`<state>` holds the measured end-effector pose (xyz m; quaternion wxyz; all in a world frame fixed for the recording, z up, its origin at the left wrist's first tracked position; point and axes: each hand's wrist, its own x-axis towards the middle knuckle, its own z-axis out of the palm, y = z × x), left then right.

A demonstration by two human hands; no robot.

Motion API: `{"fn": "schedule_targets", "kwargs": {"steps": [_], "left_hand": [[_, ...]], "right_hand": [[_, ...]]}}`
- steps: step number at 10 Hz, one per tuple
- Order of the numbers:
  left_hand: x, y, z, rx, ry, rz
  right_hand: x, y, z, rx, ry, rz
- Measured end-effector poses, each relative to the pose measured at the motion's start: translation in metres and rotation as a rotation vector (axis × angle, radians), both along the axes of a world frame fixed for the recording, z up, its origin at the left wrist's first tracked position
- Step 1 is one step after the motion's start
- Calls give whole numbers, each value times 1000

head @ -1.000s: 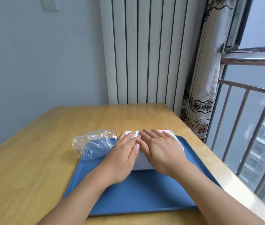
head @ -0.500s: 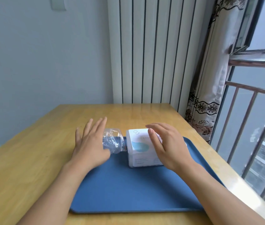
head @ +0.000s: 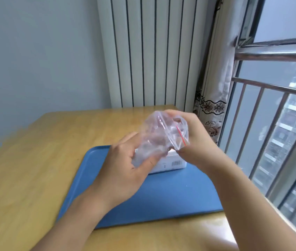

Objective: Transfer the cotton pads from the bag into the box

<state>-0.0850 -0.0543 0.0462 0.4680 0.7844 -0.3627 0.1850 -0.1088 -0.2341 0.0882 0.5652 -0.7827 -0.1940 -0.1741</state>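
A clear plastic zip bag [head: 161,134] with a red seal line is held up above the tray. My left hand [head: 125,167] grips its lower end from below. My right hand [head: 192,140] pinches the bag's upper, sealed end. What the bag holds is blurred and I cannot make it out. Under the bag, the white box [head: 169,163] lies on the blue tray [head: 161,196], mostly hidden by the bag and my hands; only its near side with a barcode shows.
The tray sits on a wooden table [head: 35,178]. A white radiator [head: 152,51] stands against the back wall. To the right are a patterned curtain [head: 214,98] and a window with metal bars [head: 270,124].
Both hands left the box and the table. The bag has been picked up from the tray's left side and raised over the box, held between both hands.
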Motion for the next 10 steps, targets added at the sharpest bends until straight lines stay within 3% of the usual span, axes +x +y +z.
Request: {"fn": "schedule_targets", "kwargs": {"steps": [1,2,3,4,5,6,7,8,9,10], "left_hand": [[-10,-18,-5,126,191,-149],[-25,-48,-6,312,160,-233],[-57,-96,-9,410,2,-315],[-93,-153,-32,516,-112,-441],[-127,-208,-64,718,-403,-483],[-157,-249,-85,843,-607,-543],[-179,-280,-96,873,-565,-623],[-187,-291,-108,928,-464,-666],[-183,-297,-119,1009,-425,-658],[-180,-298,-116,972,-274,-712]], "right_hand": [[-27,-42,20,-71,28,-103],[-80,-87,14,11,2,-228],[-140,-129,-21,393,-46,-446],[-189,-184,-111,706,119,-926],[-232,-223,-240,864,545,-1150],[-267,-223,-354,984,922,-1223],[-297,-230,-470,1018,1219,-1235],[-301,-265,-594,1144,1189,-1280],[-288,-245,-511,1125,1183,-1251],[-261,-250,-399,1026,1018,-1275]]}}
